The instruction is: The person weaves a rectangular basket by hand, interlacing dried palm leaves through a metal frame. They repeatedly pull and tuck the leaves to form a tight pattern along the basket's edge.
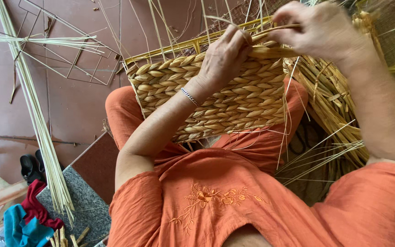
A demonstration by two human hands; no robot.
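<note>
My left hand (225, 57) presses one woven basket's (234, 103) top rim, right hand (318, 29) pinching a single straw strand (282, 28) there — bare floor (83, 100) lies leftward.

A half-woven basket of thick braided golden-tan straw rope (216, 100) rests tilted on the person's lap, its finished side facing up in neat plaited rows. Along its top edge runs a yellow wire frame (184, 45), where a loose pale straw strand (270, 32) lies across the unfinished rim.
</note>
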